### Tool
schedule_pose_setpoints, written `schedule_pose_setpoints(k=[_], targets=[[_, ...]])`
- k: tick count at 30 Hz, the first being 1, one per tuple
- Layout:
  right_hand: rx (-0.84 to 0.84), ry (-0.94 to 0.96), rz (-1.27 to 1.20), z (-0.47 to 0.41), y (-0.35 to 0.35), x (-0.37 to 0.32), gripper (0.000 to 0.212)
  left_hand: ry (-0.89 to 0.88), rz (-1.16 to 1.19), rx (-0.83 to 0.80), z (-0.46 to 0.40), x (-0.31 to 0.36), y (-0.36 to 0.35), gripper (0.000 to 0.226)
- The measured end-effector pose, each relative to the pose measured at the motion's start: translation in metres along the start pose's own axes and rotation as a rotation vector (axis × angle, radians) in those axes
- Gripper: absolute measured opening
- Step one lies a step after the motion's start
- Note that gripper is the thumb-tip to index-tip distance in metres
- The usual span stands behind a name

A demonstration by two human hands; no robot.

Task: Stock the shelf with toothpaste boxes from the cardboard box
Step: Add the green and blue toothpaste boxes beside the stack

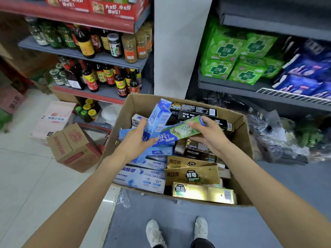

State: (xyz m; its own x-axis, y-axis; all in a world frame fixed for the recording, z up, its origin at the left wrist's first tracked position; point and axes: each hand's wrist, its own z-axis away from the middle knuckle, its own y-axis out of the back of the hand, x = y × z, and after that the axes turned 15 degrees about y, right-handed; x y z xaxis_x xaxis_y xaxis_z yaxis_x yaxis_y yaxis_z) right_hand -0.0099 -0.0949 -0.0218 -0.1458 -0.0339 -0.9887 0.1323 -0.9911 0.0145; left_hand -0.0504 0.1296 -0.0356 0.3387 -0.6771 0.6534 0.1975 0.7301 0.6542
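Head view — both hands grip toothpaste boxes: left (138, 140) blue (159, 119), right (211, 135) green (180, 131).

The left hand (138, 138) is covering the lower ends of the blue toothpaste boxes (159, 119) it is holding. Its fingers are lying hidden behind them. The picture's top edge is cutting off the red cartons (100, 6). Motion blur is smearing the plastic-wrapped goods (279, 138) beside the cardboard box (245, 140), leaving their contents unreadable.

An open cardboard box (241, 140) is sitting on the floor, packed with toothpaste boxes. A green toothpaste box (179, 130) and a pale blue toothpaste box (159, 117) are tilting above the pile.
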Motion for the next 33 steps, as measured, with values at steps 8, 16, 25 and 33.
schedule_pose_setpoints(k=[8, 16, 25, 33], targets=[[0.272, 0.181, -0.158, 0.013, 0.110, -0.075, 0.020, -0.225, -0.088, 0.140, -0.009, 0.163, -0.020, 0.052], [0.309, 0.390, -0.217, 0.036, 0.292, -0.134, 0.016, -0.437, -0.380, 0.260, -0.007, 0.361, -0.107, 0.069], [0.410, 0.605, 1.148, 0.041, 0.519, -0.181, 0.050, -0.562, -0.506, 0.391, 0.003, 0.553, -0.223, 0.061], [0.382, 0.609, 1.195, -0.013, 0.652, -0.195, 0.046, -0.713, -0.535, 0.481, -0.054, 0.679, -0.290, 0.055]])
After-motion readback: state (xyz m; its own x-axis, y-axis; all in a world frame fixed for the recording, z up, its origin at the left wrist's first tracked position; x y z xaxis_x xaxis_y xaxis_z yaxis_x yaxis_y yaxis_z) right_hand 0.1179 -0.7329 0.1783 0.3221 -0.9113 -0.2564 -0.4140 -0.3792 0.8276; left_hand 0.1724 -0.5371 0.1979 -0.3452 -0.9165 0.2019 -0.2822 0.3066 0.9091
